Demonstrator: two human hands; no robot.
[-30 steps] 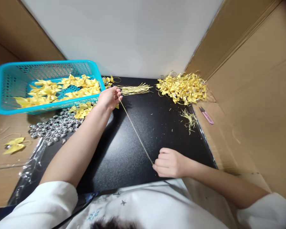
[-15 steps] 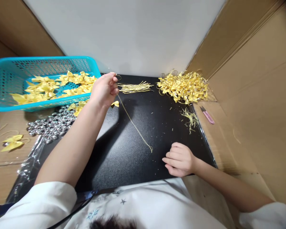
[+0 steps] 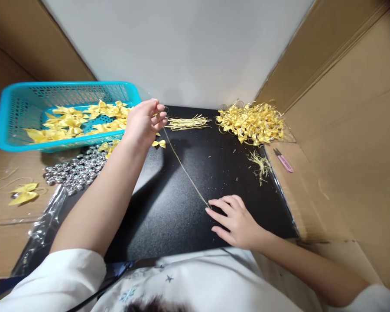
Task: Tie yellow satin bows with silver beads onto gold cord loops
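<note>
My left hand (image 3: 145,121) is raised near the basket's right end, its fingers pinched on a thin yellow cord (image 3: 184,171). The cord slants down across the black tabletop to a small loop by my right hand (image 3: 235,219). Fingers spread, my right hand touches or nearly touches that loop with its index and middle fingertips; I cannot tell if they grip it. Just beyond my left hand lies a bundle of cut yellow cords (image 3: 190,122). A small yellow ribbon bow (image 3: 161,143) rests below that hand.
A turquoise basket (image 3: 3,123) at the left holds yellow ribbon bows. Silver beads (image 3: 76,170) are heaped before it. Finished-looking bows with cords form a pile (image 3: 251,122) at the back right. Cord scraps (image 3: 261,166) and pink snips (image 3: 283,160) lie near the right edge.
My right hand has opened from a loose fist and moved left to the loop at the cord's lower end. My left hand keeps its pinch, nearly in place.
</note>
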